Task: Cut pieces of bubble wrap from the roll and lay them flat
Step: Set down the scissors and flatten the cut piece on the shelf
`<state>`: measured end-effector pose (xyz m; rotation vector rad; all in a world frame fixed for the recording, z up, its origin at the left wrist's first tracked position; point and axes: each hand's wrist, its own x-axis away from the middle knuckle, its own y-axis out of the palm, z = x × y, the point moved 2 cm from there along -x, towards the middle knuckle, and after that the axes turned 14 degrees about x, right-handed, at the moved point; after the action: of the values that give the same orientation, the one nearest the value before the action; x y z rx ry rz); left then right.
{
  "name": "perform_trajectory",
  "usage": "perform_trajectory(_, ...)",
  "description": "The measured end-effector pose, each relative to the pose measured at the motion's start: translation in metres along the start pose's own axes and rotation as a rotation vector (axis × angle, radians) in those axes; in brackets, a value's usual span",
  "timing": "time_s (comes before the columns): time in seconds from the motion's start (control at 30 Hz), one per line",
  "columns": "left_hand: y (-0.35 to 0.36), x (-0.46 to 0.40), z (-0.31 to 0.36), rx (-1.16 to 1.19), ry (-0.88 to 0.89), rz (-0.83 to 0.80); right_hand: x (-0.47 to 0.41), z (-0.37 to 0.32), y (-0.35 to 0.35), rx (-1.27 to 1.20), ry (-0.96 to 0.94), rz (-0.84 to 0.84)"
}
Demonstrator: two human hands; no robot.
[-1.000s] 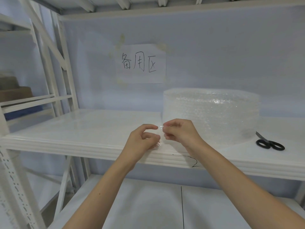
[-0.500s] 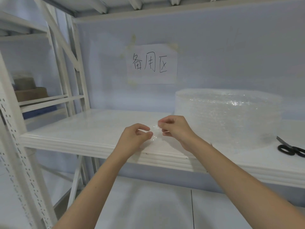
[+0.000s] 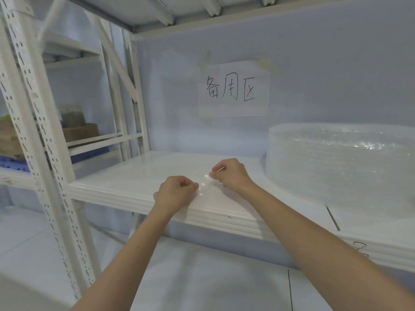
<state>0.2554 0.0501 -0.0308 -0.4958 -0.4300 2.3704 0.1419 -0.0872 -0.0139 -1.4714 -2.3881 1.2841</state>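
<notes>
Both hands (image 3: 203, 182) pinching bubble wrap edge (image 3: 204, 184)

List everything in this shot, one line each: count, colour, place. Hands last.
Clear bubble wrap roll: one, translucent, right on the shelf.
Pulled-out bubble wrap sheet: one, clear, between the hands.
White metal shelf: one, white, centre.
Handwritten paper sign: one, white, taped to the wall.
Brown cardboard boxes: count unclear, neighbouring rack, left.
Left hand: pinches the sheet edge.
Right hand: pinches the sheet edge.
</notes>
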Motion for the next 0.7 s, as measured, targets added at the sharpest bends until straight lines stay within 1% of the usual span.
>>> perform_trajectory(0.27,-0.003,0.003,-0.001,-0.008,0.034,0.003,0.009,0.012,-0.015,0.041,-0.052,0.009)
perform_trajectory(0.37,0.002,0.009,0.006,0.021,0.066,0.008,0.028,0.010,-0.033,0.062,-0.085,0.021)
perform_trajectory(0.47,0.019,0.019,0.021,0.080,0.137,0.003,0.062,0.007,-0.058,0.090,-0.125,0.034)
perform_trajectory(0.53,0.039,0.030,0.036,0.151,0.197,-0.044,0.091,0.011,-0.081,0.133,-0.144,0.042)
perform_trajectory(0.6,0.062,0.044,0.054,0.227,0.247,-0.123,0.122,0.025,-0.106,0.147,-0.109,0.071)
perform_trajectory(0.7,0.100,0.066,0.081,0.305,0.292,-0.262,0.165,0.060,-0.152,0.199,-0.008,0.202)
